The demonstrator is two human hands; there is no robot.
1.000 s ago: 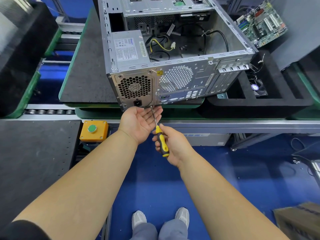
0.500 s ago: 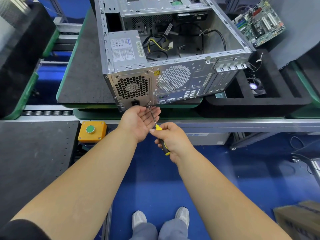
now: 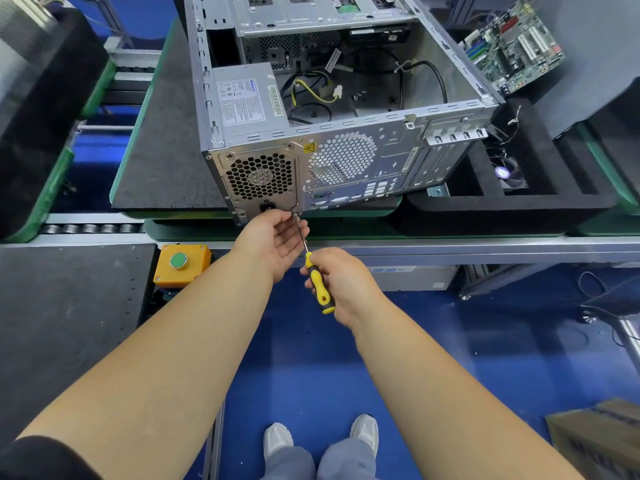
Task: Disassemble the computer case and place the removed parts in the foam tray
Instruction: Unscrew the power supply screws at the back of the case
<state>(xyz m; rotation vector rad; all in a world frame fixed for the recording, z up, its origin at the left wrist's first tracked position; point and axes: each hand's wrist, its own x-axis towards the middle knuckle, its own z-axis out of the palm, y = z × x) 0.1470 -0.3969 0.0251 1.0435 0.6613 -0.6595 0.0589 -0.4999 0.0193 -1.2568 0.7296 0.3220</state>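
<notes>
Right hand (image 3: 341,282) clenched around yellow-black screwdriver (image 3: 318,284), tip up at 11 o'clock against the lower rear corner of the computer case (image 3: 346,161). Left hand (image 3: 273,242) released, palm up, cupped just under the tip. Handle more exposed than half a second ago. Foam tray (image 3: 502,206) at 3 o'clock of the case, fan (image 3: 509,174) inside; motherboard (image 3: 512,46) at 1 o'clock; yellow button box (image 3: 181,263) at 8.

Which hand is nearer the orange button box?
Left. The left hand is cupped just right of the orange button box; the right hand, gripping the screwdriver, lies farther right.
</notes>
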